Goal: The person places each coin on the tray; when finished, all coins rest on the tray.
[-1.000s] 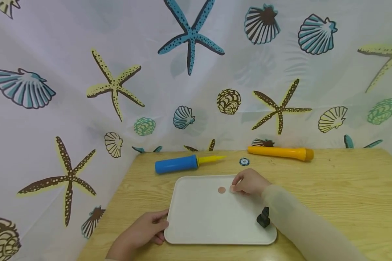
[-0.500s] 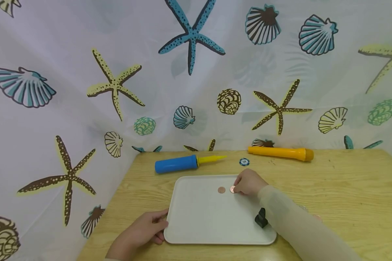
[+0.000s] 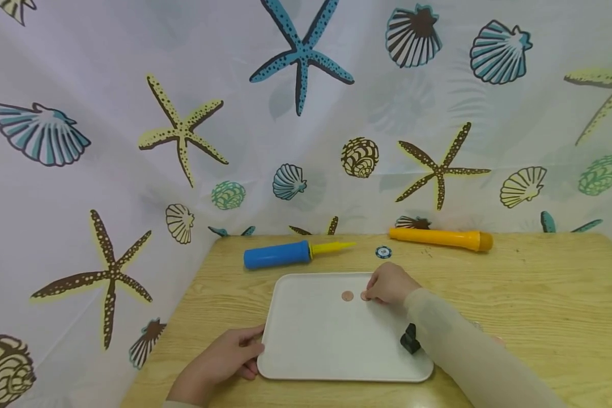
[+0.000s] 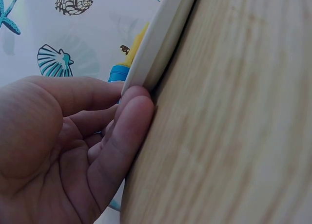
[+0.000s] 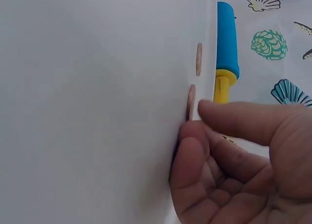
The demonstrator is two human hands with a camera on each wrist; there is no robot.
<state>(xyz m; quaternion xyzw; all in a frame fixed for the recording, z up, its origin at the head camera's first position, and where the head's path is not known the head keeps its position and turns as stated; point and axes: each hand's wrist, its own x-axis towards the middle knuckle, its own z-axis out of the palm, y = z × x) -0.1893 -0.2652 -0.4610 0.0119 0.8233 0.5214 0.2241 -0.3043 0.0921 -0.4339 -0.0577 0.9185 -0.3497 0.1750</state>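
I see the right hand (image 3: 387,286) on the white tray (image 3: 311,340), fingertips at one copper coin (image 3: 364,296), a second coin (image 3: 347,296) just beside. Left hand (image 3: 224,360) rests against the tray's near-left edge. Black clip (image 3: 410,339) by the sleeve. Blue pump (image 3: 277,255), poker chip (image 3: 383,252), orange tube (image 3: 441,238) behind the tray.

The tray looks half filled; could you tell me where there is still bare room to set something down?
The white tray is bare across its left and middle, between the left hand and the black clip. Its far right is crowded: two copper coins beside the right hand.
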